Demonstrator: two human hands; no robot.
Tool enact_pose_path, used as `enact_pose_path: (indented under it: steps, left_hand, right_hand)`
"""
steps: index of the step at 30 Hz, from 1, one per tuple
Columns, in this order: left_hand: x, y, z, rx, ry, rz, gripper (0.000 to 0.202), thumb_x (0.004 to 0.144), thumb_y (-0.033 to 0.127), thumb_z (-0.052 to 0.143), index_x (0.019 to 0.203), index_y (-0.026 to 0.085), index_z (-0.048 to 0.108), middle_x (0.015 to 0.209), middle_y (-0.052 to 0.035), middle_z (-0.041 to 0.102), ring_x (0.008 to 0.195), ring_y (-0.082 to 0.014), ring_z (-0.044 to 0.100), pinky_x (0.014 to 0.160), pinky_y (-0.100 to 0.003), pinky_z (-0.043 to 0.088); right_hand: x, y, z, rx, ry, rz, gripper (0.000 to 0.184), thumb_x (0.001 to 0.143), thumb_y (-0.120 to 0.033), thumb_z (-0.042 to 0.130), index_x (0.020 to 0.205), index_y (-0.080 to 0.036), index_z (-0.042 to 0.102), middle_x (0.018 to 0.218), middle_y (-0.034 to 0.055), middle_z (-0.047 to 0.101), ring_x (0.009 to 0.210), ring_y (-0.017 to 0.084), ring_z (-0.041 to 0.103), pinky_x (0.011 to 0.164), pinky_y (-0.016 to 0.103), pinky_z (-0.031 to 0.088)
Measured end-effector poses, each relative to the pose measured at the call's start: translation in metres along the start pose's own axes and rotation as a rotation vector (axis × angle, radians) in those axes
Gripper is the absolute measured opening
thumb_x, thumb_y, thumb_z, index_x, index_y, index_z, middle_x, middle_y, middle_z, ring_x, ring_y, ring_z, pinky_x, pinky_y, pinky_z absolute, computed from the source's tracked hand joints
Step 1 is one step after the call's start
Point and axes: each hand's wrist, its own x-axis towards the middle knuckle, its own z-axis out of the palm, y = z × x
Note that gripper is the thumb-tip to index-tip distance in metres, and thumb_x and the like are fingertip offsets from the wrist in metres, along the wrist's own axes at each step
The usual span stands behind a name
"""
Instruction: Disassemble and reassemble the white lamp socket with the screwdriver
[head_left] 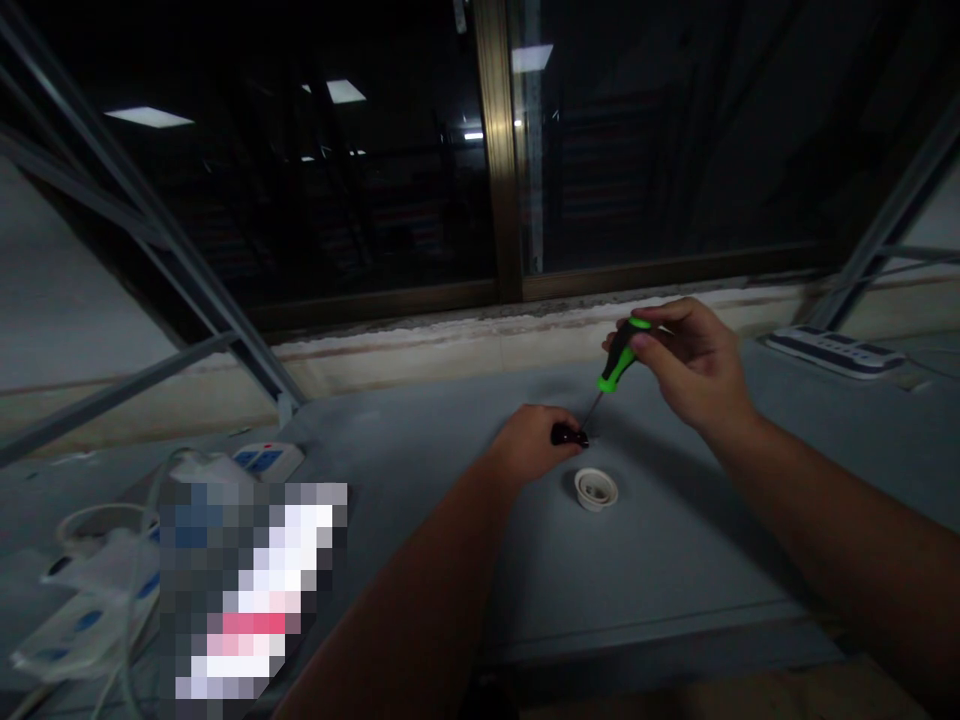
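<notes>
Head view, two hands [534, 440] [701, 365], one screwdriver [619, 362], two parts [568, 435] [596, 503]

Screwdriver [621, 358], right of centre: black handle with bright green bands, grey shaft. Piece [568, 436], centre: glossy, very dark red-brown, near black. Fitting [595, 504], just below: off-white all over. Table [660, 560]: plain blue-grey. Strip [834, 352], far right: white, dark grey panels. Socket box [268, 462], left: white, blue patches, red dot. Window frame [493, 150], top centre: brassy brown. Panes [337, 220]: black, white reflections. Post [259, 362], left: grey.
</notes>
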Motion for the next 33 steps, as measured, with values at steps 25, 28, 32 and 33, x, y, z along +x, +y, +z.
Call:
enact_pose_path:
  steps: [25,28,32,33]
  left_hand:
    - [-0.001,-0.001,0.002,-0.024,-0.001,0.005,0.026,0.08,0.026,0.076,0.105,0.018,0.077,0.099,-0.0056,0.078,0.09,-0.0195,0.071,0.081,-0.028,0.052]
    - [0.0,-0.002,0.004,-0.022,0.001,0.005,0.026,0.08,0.025,0.076,0.106,0.019,0.077,0.101,-0.0053,0.078,0.091,-0.0198,0.072,0.082,-0.028,0.052]
    - [0.001,-0.005,0.005,-0.037,-0.003,0.014,0.026,0.08,0.026,0.076,0.105,0.02,0.077,0.101,-0.0047,0.078,0.093,-0.0195,0.071,0.084,-0.028,0.053]
    - [0.001,-0.006,0.006,-0.041,-0.004,0.012,0.025,0.08,0.026,0.076,0.104,0.02,0.077,0.101,-0.0046,0.078,0.092,-0.0194,0.071,0.083,-0.027,0.053]
  right_hand:
    - [0.005,0.005,-0.006,0.238,-0.035,0.081,0.018,0.085,-0.021,0.061,0.096,-0.028,0.072,0.105,0.0024,0.076,0.094,0.022,0.075,0.089,0.043,0.062]
    - [0.004,0.006,-0.01,0.224,-0.062,0.065,0.015,0.085,-0.022,0.067,0.097,-0.028,0.074,0.106,0.0024,0.072,0.087,0.021,0.075,0.081,0.039,0.064]
    - [0.004,0.006,-0.013,0.166,-0.016,0.016,0.017,0.079,-0.022,0.079,0.094,-0.029,0.076,0.101,-0.0004,0.067,0.087,0.021,0.075,0.077,0.037,0.065]
    - [0.003,0.006,-0.013,0.162,-0.019,0.03,0.017,0.081,-0.022,0.078,0.096,-0.03,0.076,0.099,-0.0002,0.068,0.088,0.021,0.075,0.08,0.039,0.065]
